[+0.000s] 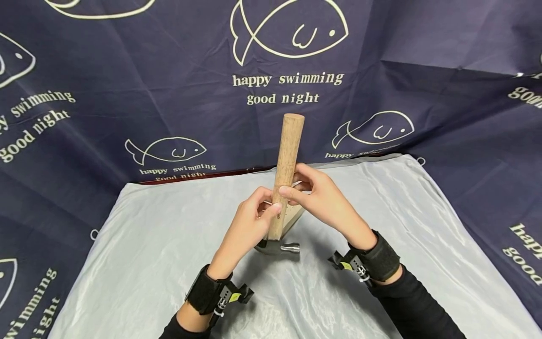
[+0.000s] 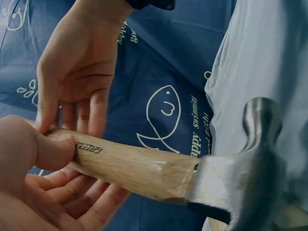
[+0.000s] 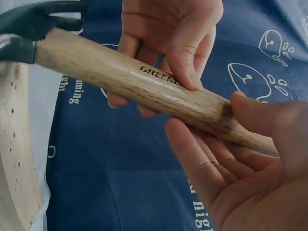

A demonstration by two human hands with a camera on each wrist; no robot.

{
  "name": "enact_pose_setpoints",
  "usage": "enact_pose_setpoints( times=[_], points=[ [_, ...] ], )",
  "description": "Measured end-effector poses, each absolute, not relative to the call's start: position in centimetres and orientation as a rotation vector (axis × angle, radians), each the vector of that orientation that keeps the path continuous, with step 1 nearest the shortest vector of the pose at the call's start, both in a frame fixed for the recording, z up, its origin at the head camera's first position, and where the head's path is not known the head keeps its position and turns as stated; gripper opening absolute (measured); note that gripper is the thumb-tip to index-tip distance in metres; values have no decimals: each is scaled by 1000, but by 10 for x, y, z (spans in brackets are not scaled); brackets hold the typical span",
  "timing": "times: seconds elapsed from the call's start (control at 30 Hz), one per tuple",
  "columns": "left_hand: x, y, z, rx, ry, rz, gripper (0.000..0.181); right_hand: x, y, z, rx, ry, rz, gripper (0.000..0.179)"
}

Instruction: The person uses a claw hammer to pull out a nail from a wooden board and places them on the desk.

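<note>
Both hands hold a claw hammer [image 1: 290, 146] by its wooden handle, with the metal head [image 1: 277, 247] at the bottom and the handle's end pointing up. My left hand [image 1: 250, 219] pinches the handle lower down, its thumb beside the dark printed lettering [image 3: 159, 76]. Just above it, my right hand [image 1: 323, 197] grips the handle between thumb and fingers. The left wrist view shows the head's round striking face [image 2: 262, 108] up close; the claw [image 3: 53, 14] appears in the right wrist view.
A pale wooden board [image 3: 19, 144] dotted with small dark holes lies behind the hammer, partly hidden by it in the head view. White satiny cloth [image 1: 169, 245] covers the table. Dark blue curtains [image 1: 182, 94] with fish prints hang around the back and sides.
</note>
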State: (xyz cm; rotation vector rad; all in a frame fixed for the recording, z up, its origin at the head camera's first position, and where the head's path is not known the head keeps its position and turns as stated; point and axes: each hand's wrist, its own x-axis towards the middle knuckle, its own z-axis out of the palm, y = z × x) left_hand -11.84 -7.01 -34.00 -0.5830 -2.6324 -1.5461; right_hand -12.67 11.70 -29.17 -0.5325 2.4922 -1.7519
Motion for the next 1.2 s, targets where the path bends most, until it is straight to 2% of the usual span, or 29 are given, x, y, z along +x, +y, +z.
enact_pose_setpoints(
  times=[0.3, 0.63, 1.2],
  points=[
    [-123, -82, -343, -453, -2677, -1518, 8, -134, 123, -302, -531, 2494, -1733, 40],
    [-128, -100, -354, -362, -2713, -1532, 8, -126, 128, -286, -530, 2607, -1664, 14],
    [-136, -143, -374, -99, -2743, -1804, 19, -132, 148, -300, -416, 2628, -1670, 12]
  ],
)
